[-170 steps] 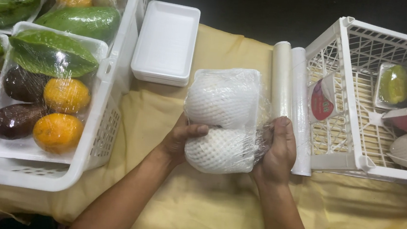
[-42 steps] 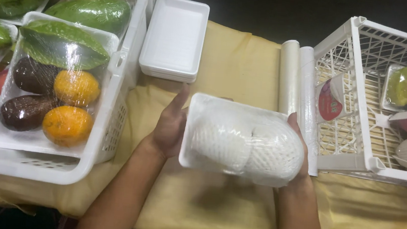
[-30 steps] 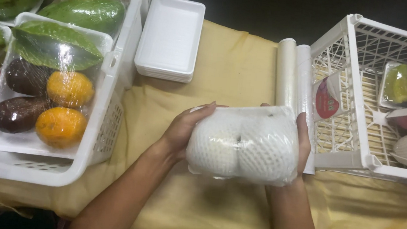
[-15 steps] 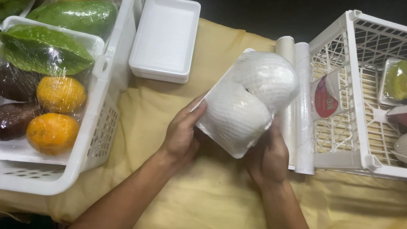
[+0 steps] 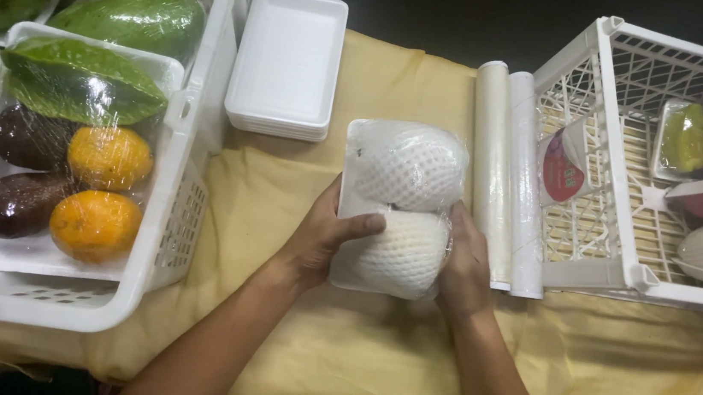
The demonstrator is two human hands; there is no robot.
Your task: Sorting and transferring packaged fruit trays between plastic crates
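Head view: your left hand (image 5: 326, 242) and right hand (image 5: 465, 269) clasp the wrapped fruit tray (image 5: 398, 206) from either side. It rests on the yellow cloth (image 5: 281, 216), just beside the film roll (image 5: 509, 170).

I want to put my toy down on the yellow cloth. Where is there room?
The yellow cloth is bare along its near edge, below the right white crate and right of the right hand. A smaller patch lies between the left crate and the left hand. The middle is crowded: wrapped tray, film rolls, empty trays.
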